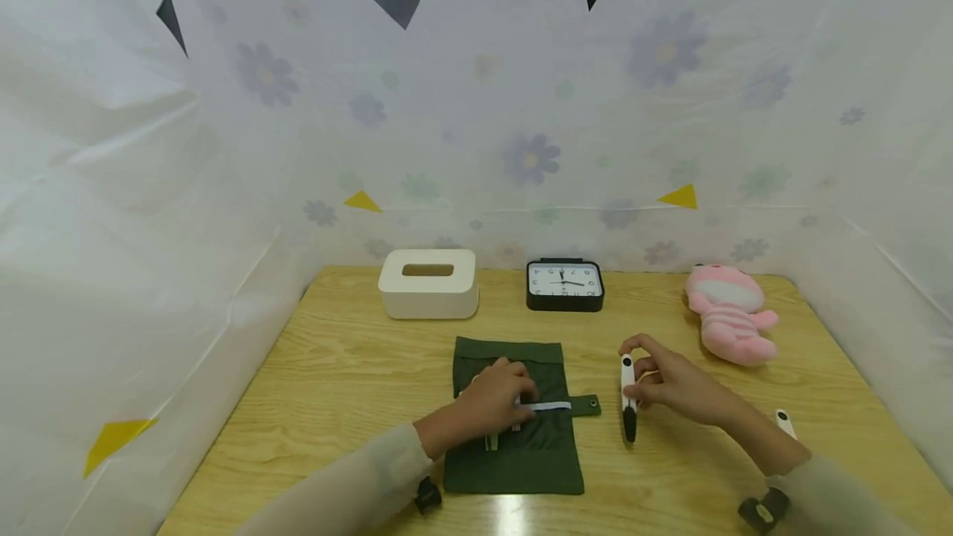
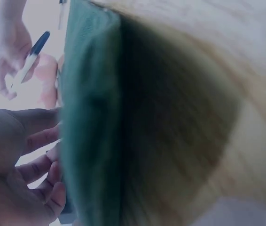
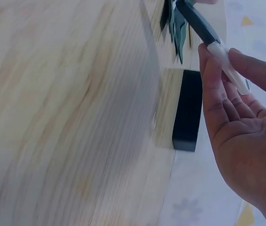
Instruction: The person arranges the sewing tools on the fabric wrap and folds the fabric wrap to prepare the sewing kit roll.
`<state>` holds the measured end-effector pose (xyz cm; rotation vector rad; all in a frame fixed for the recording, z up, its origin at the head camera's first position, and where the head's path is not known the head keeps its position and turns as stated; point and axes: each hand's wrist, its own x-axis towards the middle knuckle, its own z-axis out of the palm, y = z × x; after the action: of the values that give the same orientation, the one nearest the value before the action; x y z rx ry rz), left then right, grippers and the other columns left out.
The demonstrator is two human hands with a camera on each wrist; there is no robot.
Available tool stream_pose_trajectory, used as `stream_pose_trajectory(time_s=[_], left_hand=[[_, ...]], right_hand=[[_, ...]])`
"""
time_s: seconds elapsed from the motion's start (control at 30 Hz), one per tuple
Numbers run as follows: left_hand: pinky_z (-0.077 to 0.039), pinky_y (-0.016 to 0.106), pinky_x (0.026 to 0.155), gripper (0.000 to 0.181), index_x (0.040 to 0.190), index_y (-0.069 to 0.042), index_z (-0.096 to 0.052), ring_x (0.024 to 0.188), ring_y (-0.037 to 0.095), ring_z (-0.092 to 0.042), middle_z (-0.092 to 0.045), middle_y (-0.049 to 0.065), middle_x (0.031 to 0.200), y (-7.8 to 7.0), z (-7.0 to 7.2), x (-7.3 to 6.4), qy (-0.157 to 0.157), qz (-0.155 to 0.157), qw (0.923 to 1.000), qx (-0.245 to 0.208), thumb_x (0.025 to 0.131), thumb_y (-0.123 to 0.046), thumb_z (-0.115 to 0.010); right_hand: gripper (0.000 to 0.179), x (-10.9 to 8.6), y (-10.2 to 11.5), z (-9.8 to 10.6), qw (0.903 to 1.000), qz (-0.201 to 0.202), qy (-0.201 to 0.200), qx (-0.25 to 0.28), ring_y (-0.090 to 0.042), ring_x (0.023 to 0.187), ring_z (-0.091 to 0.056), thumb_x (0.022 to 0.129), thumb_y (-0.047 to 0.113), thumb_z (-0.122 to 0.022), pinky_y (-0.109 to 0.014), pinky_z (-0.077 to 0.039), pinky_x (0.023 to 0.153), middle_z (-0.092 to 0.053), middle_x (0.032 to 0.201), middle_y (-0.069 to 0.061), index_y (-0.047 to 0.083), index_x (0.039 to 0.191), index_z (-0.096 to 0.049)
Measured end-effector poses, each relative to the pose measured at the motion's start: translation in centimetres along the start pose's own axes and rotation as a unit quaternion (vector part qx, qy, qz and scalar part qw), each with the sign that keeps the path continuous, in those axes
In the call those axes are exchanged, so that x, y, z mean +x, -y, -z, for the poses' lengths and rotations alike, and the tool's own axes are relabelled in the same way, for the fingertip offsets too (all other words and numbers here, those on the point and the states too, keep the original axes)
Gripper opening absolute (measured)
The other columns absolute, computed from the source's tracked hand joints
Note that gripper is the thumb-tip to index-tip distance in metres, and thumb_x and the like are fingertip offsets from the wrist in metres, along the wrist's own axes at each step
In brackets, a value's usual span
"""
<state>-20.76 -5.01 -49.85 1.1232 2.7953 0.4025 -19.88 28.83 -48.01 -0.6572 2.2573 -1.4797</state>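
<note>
A dark green cloth tool roll (image 1: 521,470) lies unrolled on the table, with a snap tab on its right side. My left hand (image 1: 495,395) is over its middle, thumb and forefinger pinching a white elastic strap (image 1: 553,406); small items partly show under the hand. In the left wrist view the roll's edge (image 2: 93,117) stands close to the fingers (image 2: 41,167). Right of the roll, my right hand (image 1: 670,379) grips a slim tool (image 1: 629,375) by its white handle, its black end pointing toward me. The right wrist view shows its white handle (image 3: 229,66) between thumb and fingers.
Along the back stand a cream tissue box (image 1: 428,296), a black-framed clock (image 1: 564,284) and a pink plush toy (image 1: 725,317). A second white-handled piece (image 1: 785,422) lies by the right forearm, partly covered. White patterned sheeting (image 1: 476,106) encloses the table.
</note>
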Motion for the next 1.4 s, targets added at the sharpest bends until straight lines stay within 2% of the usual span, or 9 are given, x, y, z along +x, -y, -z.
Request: stream_pose_trajectory(time_s=[0.17, 0.43, 0.7, 0.87, 1.0, 1.17, 1.4], left_hand=[[-0.036, 0.024, 0.070, 0.016, 0.108, -0.029, -0.078, 0.080, 0.005, -0.041, -0.063, -0.012, 0.106, -0.1, -0.5, 0.3, 0.002, 0.005, 0.9998, 0.018, 0.095, -0.036, -0.076], [-0.046, 0.024, 0.081, 0.009, 0.091, -0.024, -0.074, 0.083, 0.005, -0.050, -0.058, -0.011, 0.092, 0.4, -1.0, 0.8, -0.002, 0.009, 0.9997, -0.023, 0.092, -0.030, -0.081], [-0.043, 0.022, 0.071, 0.017, 0.082, -0.024, -0.069, 0.079, 0.004, -0.047, -0.054, -0.010, 0.089, 0.7, -0.9, 1.0, 0.001, 0.013, 0.9986, -0.051, 0.090, -0.027, -0.083], [-0.041, 0.021, 0.067, 0.018, 0.082, -0.024, -0.067, 0.078, 0.004, -0.046, -0.053, -0.010, 0.088, 0.6, -0.7, 1.0, 0.001, 0.012, 0.9984, -0.055, 0.090, -0.026, -0.083], [-0.040, 0.021, 0.067, 0.019, 0.081, -0.024, -0.067, 0.078, 0.005, -0.045, -0.053, -0.010, 0.089, 0.7, -0.7, 1.0, -0.002, 0.006, 0.9982, -0.060, 0.090, -0.025, -0.083], [-0.042, 0.021, 0.069, 0.015, 0.082, -0.022, -0.070, 0.079, 0.004, -0.046, -0.056, -0.009, 0.090, 0.9, -0.7, 0.9, -0.008, -0.001, 0.9972, -0.074, 0.090, -0.023, -0.083], [-0.043, 0.019, 0.072, 0.011, 0.084, -0.020, -0.073, 0.080, 0.002, -0.048, -0.058, -0.009, 0.090, 1.3, -0.8, 0.7, -0.022, -0.016, 0.9956, -0.089, 0.092, -0.019, -0.080]], right_hand=[[0.055, 2.1, 0.6, -1.5, 1.0000, 0.006, -0.001, 0.004, -0.035, 0.079, -0.073, 0.101, 0.016, -0.069, -0.049, -0.060, 0.071, -0.064, 0.090, -0.018, -0.001, 0.140, -0.035], [0.055, 5.1, 1.2, -3.2, 0.9997, 0.009, -0.013, 0.017, -0.033, 0.082, -0.072, 0.101, 0.017, -0.069, -0.047, -0.061, 0.074, -0.064, 0.092, -0.018, 0.002, 0.141, -0.035], [0.050, 7.6, 1.3, -4.4, 0.9973, 0.000, -0.066, 0.033, -0.036, 0.088, -0.071, 0.101, 0.015, -0.068, -0.046, -0.061, 0.078, -0.064, 0.095, -0.018, 0.009, 0.140, -0.038], [0.052, 8.8, 1.3, -5.2, 0.9941, -0.007, -0.093, 0.057, -0.039, 0.089, -0.071, 0.101, 0.010, -0.067, -0.046, -0.061, 0.078, -0.063, 0.100, -0.020, 0.003, 0.142, -0.035], [0.054, 9.8, 1.0, -5.8, 0.9917, -0.018, -0.107, 0.068, -0.036, 0.087, -0.071, 0.101, 0.006, -0.067, -0.044, -0.061, 0.076, -0.064, 0.100, -0.020, -0.001, 0.143, -0.034], [0.055, 10.7, 0.6, -6.6, 0.9909, -0.015, -0.108, 0.080, -0.030, 0.082, -0.071, 0.100, 0.003, -0.067, -0.040, -0.061, 0.073, -0.064, 0.096, -0.020, -0.004, 0.142, -0.033], [0.053, 11.0, -0.2, -7.5, 0.9920, -0.017, -0.104, 0.069, -0.024, 0.077, -0.070, 0.100, 0.001, -0.066, -0.034, -0.060, 0.068, -0.067, 0.091, -0.021, -0.005, 0.141, -0.034]])
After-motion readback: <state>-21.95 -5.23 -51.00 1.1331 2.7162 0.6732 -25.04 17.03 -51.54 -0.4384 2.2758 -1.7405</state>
